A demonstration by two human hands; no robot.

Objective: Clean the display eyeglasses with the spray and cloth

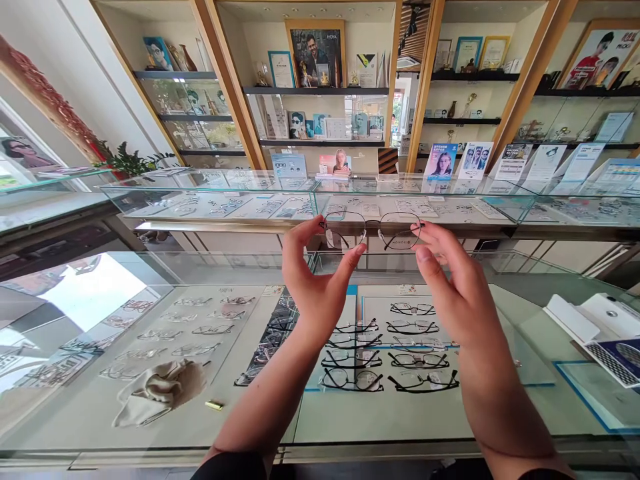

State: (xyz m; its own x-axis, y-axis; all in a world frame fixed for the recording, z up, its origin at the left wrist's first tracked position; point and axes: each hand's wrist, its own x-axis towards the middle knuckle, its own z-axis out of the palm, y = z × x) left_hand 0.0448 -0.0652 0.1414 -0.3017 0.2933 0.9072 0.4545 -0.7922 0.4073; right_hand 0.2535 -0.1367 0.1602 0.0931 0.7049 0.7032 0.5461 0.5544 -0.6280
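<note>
A pair of thin dark-rimmed glasses [373, 223] is held up above the glass counter, its lenses side by side. My left hand [320, 280] pinches the left end of the frame, with the thumb near the left lens's lower edge. At the right end, the fingers of my right hand [453, 287] hold the frame by its corner, the thumb a little below. Below the hands, rows of dark-framed glasses [420, 361] lie inside the counter. A crumpled beige cloth [159, 392] rests at the left, beside a small yellow-green object [214, 405].
Clear and light frames [213, 329] lie in rows at the left. A white case or device [595, 320] stands at the right. Behind is a second glass showcase [250, 206] with upright leaflets [441, 161], then wall shelves [315, 91]. A plant [127, 159] stands at back left.
</note>
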